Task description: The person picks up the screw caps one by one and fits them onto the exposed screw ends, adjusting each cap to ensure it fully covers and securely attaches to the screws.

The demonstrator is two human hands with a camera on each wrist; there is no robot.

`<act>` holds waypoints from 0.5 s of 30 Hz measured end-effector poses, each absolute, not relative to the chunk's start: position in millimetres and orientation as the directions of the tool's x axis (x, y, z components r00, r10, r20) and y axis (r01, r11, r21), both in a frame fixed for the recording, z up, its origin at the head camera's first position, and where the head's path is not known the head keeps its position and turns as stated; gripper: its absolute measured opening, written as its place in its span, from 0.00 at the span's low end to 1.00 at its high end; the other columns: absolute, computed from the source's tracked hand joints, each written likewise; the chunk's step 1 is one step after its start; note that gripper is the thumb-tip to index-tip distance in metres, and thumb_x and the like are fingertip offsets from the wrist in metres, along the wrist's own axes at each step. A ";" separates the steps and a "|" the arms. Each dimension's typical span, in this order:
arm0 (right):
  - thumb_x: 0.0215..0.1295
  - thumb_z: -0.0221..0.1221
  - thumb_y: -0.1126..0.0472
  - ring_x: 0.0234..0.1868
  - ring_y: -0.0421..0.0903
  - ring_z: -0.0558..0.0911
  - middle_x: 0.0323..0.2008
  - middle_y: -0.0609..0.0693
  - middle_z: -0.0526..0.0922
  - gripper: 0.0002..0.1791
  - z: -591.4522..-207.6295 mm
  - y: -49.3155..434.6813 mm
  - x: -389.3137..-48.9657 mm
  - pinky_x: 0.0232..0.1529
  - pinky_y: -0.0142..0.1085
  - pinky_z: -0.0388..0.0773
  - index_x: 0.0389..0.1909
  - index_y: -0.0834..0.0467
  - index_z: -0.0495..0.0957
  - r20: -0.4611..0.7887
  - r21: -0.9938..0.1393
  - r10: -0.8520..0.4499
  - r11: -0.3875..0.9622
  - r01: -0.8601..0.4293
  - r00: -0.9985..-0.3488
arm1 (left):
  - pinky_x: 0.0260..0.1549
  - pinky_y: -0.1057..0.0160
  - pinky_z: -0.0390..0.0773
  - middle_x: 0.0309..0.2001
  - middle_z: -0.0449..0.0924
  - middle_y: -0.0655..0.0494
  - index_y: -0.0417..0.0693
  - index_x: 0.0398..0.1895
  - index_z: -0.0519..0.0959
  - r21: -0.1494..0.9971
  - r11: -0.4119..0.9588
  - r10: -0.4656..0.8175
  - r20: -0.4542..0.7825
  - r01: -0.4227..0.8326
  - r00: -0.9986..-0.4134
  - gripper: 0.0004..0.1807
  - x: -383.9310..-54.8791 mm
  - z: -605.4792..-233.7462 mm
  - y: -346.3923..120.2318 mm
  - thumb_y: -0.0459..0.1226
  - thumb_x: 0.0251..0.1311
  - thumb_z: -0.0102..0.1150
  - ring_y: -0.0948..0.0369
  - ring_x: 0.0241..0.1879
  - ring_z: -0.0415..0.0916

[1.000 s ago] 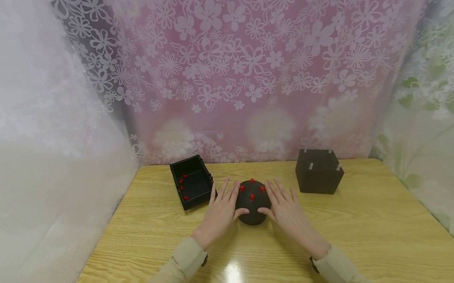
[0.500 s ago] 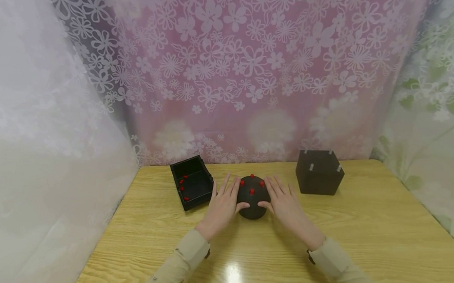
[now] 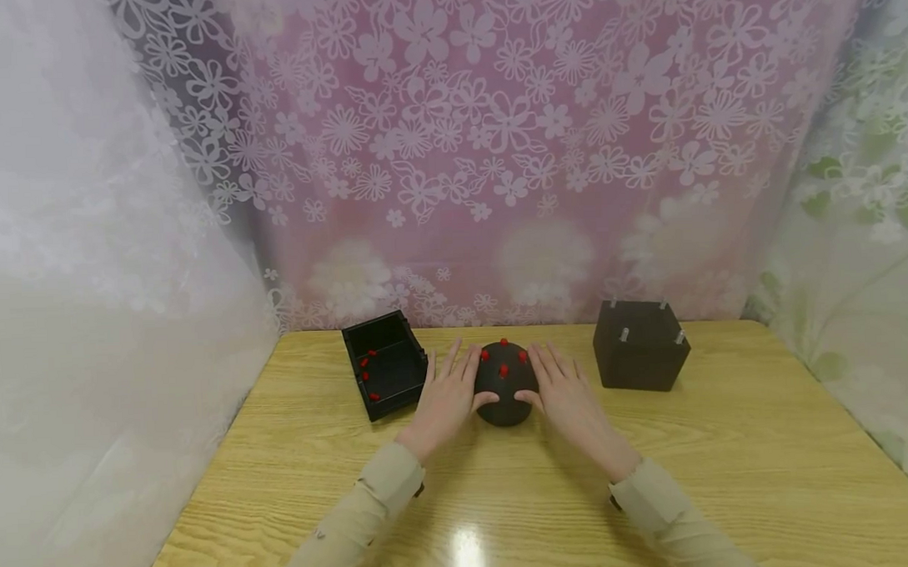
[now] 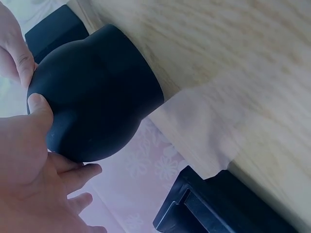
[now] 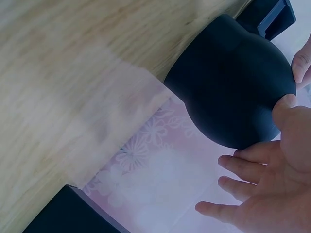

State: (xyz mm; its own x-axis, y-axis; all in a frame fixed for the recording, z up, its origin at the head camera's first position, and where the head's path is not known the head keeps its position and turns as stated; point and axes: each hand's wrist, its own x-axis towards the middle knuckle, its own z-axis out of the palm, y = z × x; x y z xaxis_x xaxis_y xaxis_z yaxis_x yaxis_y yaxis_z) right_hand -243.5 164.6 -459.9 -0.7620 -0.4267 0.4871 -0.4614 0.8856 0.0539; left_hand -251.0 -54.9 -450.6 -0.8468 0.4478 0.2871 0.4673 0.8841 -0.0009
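A black rounded dome on a base [image 3: 506, 403], with several red pegs [image 3: 504, 371] on its top, stands mid-table between the two hands. The left hand [image 3: 445, 402] lies along its left side, fingers straight and spread, thumb across the front. Mirroring it, the right hand [image 3: 572, 403] rests against the right side with its fingers extended. In the left wrist view the dome's smooth wall [image 4: 97, 92] meets the left thumb and index finger. The right wrist view has the right thumb and index finger against the dome [image 5: 233, 87]; its other fingers stick out past it.
An open black box [image 3: 397, 375] with several red pieces [image 3: 365, 376] inside stands left of the left hand. At the back right is a dark box [image 3: 640, 362] with clear pegs on top. A pink floral curtain [image 3: 449, 150] hangs behind the wooden table [image 3: 768, 473].
Both hands and the dome have slid away from the person, toward the table's back edge. The hands keep their places on its sides. The two boxes have stayed put.
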 end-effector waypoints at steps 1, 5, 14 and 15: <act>0.63 0.63 0.42 0.70 0.63 0.70 0.69 0.66 0.71 0.46 -460.1 164.4 -245.1 0.63 0.63 0.71 0.72 0.70 0.65 0.490 0.056 -0.427 0.885 -0.462 -0.760 | 0.74 0.36 0.48 0.77 0.61 0.48 0.42 0.80 0.55 0.000 0.886 0.446 0.282 0.465 -0.850 0.46 -252.3 -450.7 -55.0 0.61 0.69 0.47 0.50 0.80 0.44; 0.62 0.64 0.43 0.70 0.63 0.71 0.68 0.66 0.72 0.46 -460.3 164.5 -251.6 0.61 0.63 0.73 0.72 0.71 0.65 0.505 0.066 -0.434 0.881 -0.469 -0.746 | 0.74 0.36 0.49 0.76 0.61 0.48 0.42 0.80 0.55 0.008 0.889 0.439 0.276 0.458 -0.855 0.46 -258.2 -450.4 -54.4 0.62 0.70 0.46 0.50 0.80 0.43; 0.64 0.63 0.43 0.69 0.63 0.71 0.68 0.67 0.72 0.45 -458.4 165.0 -267.2 0.61 0.63 0.73 0.72 0.71 0.65 0.470 0.066 -0.428 0.889 -0.453 -0.772 | 0.74 0.36 0.48 0.76 0.62 0.49 0.42 0.80 0.55 0.023 0.902 0.413 0.247 0.431 -0.877 0.45 -271.4 -446.3 -50.3 0.61 0.69 0.46 0.52 0.81 0.42; 0.65 0.63 0.43 0.69 0.64 0.71 0.68 0.67 0.71 0.45 -457.7 165.0 -268.7 0.62 0.64 0.72 0.72 0.71 0.65 0.461 0.055 -0.424 0.890 -0.452 -0.780 | 0.74 0.36 0.49 0.76 0.62 0.49 0.42 0.80 0.55 0.021 0.904 0.409 0.239 0.426 -0.880 0.45 -273.3 -445.9 -49.7 0.61 0.69 0.46 0.52 0.81 0.41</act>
